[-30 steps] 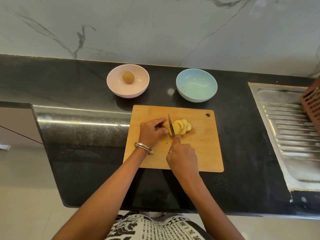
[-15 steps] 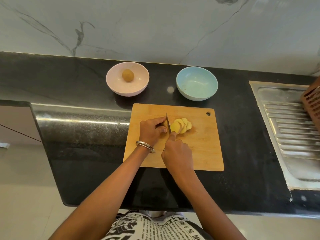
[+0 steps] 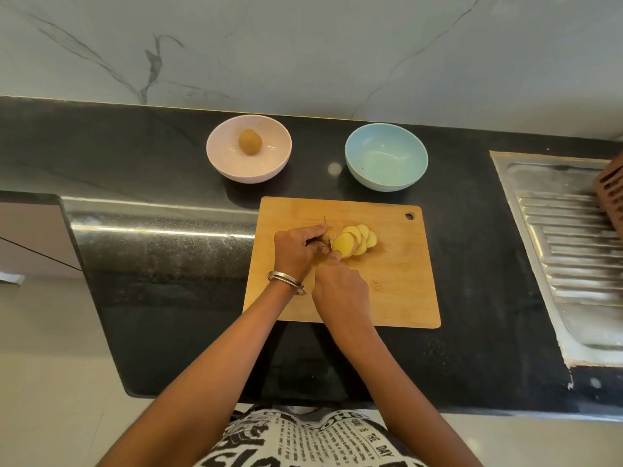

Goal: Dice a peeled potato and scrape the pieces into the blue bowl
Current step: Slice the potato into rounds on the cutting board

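On the wooden cutting board [image 3: 397, 291] lie several yellow potato slices [image 3: 354, 242], fanned out to the right. My left hand [image 3: 296, 252] grips the small remaining end of the potato [image 3: 325, 236], mostly hidden under its fingers. My right hand [image 3: 340, 288] holds a knife [image 3: 327, 234] whose thin blade stands between the potato end and the slices; the handle is hidden in my fist. The blue bowl [image 3: 386, 156] stands behind the board, with nothing in it.
A pink bowl [image 3: 248, 153] holding one brown unpeeled potato [image 3: 250, 141] stands at the back left. A steel sink drainboard [image 3: 573, 251] lies to the right, with a brown basket [image 3: 612, 193] at its edge. The black counter's front edge runs close to the board.
The knife blade has shifted left along the potato and another slice lies on the fan. My left hand's fingers have drawn back over a smaller remaining piece.
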